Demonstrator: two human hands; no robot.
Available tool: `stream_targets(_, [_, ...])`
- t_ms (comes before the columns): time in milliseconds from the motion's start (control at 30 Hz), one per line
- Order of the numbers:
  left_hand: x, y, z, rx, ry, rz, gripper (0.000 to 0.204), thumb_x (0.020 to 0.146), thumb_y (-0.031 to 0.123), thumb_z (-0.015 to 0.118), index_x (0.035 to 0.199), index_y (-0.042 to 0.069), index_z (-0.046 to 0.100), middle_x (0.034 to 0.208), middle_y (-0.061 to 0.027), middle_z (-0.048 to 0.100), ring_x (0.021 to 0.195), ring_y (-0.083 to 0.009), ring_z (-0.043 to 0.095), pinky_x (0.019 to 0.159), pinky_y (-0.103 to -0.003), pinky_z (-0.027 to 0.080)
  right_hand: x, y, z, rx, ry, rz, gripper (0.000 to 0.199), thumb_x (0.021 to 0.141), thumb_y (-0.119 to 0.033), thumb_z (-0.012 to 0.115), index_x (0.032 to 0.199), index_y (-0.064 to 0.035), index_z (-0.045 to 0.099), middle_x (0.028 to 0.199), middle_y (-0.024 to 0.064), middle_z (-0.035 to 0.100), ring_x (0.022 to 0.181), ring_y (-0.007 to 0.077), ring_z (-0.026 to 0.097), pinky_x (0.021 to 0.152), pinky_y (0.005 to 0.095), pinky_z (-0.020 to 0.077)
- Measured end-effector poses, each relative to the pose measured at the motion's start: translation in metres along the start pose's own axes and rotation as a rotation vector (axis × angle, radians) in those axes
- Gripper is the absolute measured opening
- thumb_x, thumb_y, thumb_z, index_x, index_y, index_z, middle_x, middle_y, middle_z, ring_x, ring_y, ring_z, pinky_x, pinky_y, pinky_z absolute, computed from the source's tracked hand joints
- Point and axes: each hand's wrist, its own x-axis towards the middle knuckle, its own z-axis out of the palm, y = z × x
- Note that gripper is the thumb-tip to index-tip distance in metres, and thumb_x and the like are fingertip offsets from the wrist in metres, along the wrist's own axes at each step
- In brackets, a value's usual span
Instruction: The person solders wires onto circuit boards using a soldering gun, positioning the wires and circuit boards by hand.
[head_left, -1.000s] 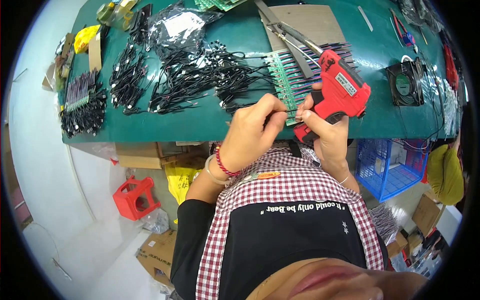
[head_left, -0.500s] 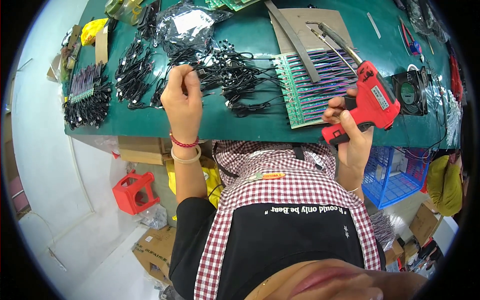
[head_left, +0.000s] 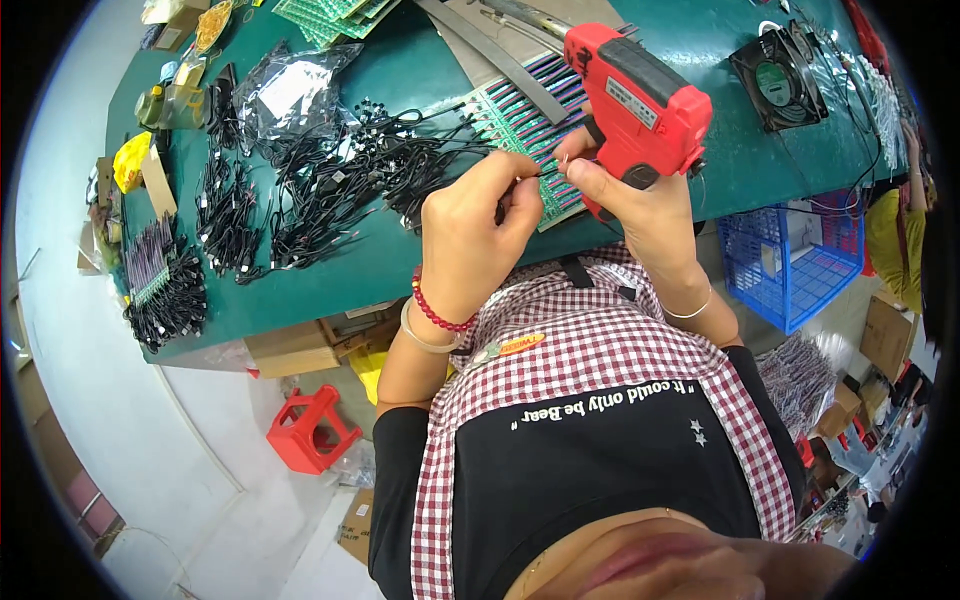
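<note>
My left hand pinches a thin black wire at its fingertips, just over the near edge of the green table. My right hand grips a red gun-shaped tool, with its fingertips touching the left hand's. Both hands hover over a green circuit board strip with rows of purple wires. A tangled pile of black wires lies just left of the hands.
A clear plastic bag and more wire bundles sit at the left. A black fan rests at the right. Below the table stand a blue crate, a red stool and cardboard boxes.
My left hand reached left into the black wire pile, then came back to the board with a wire. My right hand moved in with the red tool and the fingertips met.
</note>
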Motion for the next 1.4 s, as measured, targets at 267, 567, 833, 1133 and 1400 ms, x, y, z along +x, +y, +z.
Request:
stream_targets(267, [-0.001, 0.0, 0.003, 0.308, 0.046, 0.305, 0.013, 0.068, -0.006, 0.063, 0.078, 0.003, 0.059, 0.066, -0.0075, 0.052, 0.052, -0.017, 0.052, 0.046, -0.027, 0.04, -0.007, 0.002, -0.009, -0.325, -0.079, 0.031, 0.013, 0.079, -0.008, 0.067, 0.089, -0.0026, 0.062, 0.078, -0.0024, 0.061, 0.069, 0.0051, 0.055, 0.063, 0.0225, 0.0445])
stream_targets(567, [-0.019, 0.006, 0.022, -0.094, -0.056, -0.053, 0.011, 0.068, -0.002, 0.061, 0.07, 0.001, 0.051, 0.064, -0.0074, 0.047, 0.05, -0.0191, 0.048, 0.047, -0.028, 0.039, -0.007, 0.013, -0.009, 0.413, 0.005, 0.158, 0.044, 0.074, 0.004, 0.063, 0.115, 0.0017, 0.045, 0.077, 0.009, 0.06, 0.067, 0.017, 0.06, 0.062, 0.0292, 0.0499])
stream_targets(833, [-0.02, -0.001, 0.016, -0.213, 0.001, -0.221, 0.007, 0.074, -0.003, 0.059, 0.072, -0.002, 0.053, 0.066, -0.0019, 0.049, 0.056, -0.0058, 0.044, 0.051, -0.02, 0.035, -0.009, 0.019, -0.031, 0.279, 0.051, 0.106, 0.044, 0.077, 0.001, 0.066, 0.116, 0.0026, 0.046, 0.082, 0.0085, 0.061, 0.074, 0.0153, 0.06, 0.067, 0.0279, 0.0504])
stream_targets(1133, [-0.021, 0.0, 0.02, -0.227, -0.063, -0.191, 0.006, 0.075, -0.003, 0.061, 0.076, -0.002, 0.056, 0.069, -0.0026, 0.05, 0.058, -0.0065, 0.047, 0.053, -0.02, 0.037, -0.017, 0.009, -0.017, 0.026, -0.029, 0.16, 0.044, 0.077, 0.004, 0.063, 0.118, 0.0019, 0.045, 0.085, 0.0083, 0.061, 0.079, 0.0135, 0.058, 0.072, 0.0266, 0.0468])
stream_targets(1400, [-0.023, -0.008, 0.025, -0.512, -0.088, -0.394, 0.008, 0.075, 0.002, 0.065, 0.077, 0.0, 0.057, 0.07, -0.0043, 0.051, 0.059, -0.0093, 0.048, 0.052, -0.021, 0.037, -0.021, 0.014, -0.019, -0.048, -0.043, 0.094, 0.014, 0.081, -0.003, 0.064, 0.094, -0.0014, 0.06, 0.081, -0.0016, 0.058, 0.075, 0.0052, 0.053, 0.067, 0.0223, 0.0445])
